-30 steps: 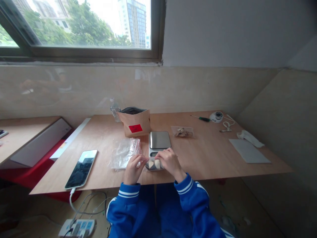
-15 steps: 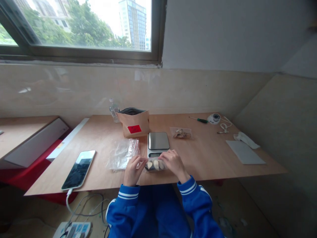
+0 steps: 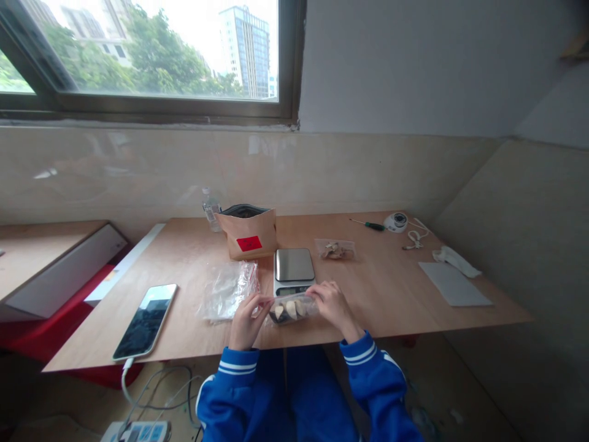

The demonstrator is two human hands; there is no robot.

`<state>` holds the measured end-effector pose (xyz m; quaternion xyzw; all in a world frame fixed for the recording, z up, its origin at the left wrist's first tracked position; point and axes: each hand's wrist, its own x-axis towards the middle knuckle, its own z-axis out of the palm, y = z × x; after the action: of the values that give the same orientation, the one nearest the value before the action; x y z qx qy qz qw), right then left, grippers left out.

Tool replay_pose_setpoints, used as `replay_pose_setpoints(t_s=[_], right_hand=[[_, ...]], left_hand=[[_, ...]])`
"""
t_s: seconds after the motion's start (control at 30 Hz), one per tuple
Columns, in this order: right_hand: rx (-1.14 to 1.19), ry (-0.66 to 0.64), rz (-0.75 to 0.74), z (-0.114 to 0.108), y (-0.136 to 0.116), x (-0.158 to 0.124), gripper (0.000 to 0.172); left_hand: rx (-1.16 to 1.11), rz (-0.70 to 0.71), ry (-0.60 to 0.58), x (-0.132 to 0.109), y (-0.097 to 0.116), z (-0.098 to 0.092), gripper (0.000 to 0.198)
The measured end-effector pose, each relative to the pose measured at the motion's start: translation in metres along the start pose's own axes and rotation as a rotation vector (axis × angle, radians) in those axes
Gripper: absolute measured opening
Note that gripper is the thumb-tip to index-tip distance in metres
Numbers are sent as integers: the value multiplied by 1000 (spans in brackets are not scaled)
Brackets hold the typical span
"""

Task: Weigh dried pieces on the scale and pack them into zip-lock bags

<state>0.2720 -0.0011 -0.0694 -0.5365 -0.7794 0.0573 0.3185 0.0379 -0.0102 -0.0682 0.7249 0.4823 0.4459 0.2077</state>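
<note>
A small clear zip bag (image 3: 301,309) with pale and dark slices inside is stretched between my hands, just in front of the scale. My left hand (image 3: 248,316) pinches its upper left corner. The upper right part of the bag's top edge is pinched by my right hand (image 3: 335,307). Behind the bag stands the digital kitchen scale (image 3: 294,265), its metal plate bare and its display partly covered. To the left of it lies a stack of clear plastic bags (image 3: 230,291). A brown paper pouch (image 3: 251,236) with a red label stands open behind them.
Another filled clear bag (image 3: 335,249) lies right of the scale. A bottle (image 3: 210,210) stands by the wall. Left on the table (image 3: 377,288) is a phone (image 3: 146,322) on a cable. Far right are a screwdriver (image 3: 372,226), a white camera (image 3: 396,221) and a grey sheet (image 3: 453,284).
My right hand has slid rightward along the top edge of the bag, drawing it straight and showing more of it. My left hand keeps its pinch almost in place.
</note>
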Motion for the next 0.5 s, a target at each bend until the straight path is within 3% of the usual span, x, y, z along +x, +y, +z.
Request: replay_pose_setpoints(t_s=[0.5], right_hand=[[189, 117, 127, -6, 5, -9, 21]], left_hand=[[-129, -163, 52, -4, -10, -1, 23]])
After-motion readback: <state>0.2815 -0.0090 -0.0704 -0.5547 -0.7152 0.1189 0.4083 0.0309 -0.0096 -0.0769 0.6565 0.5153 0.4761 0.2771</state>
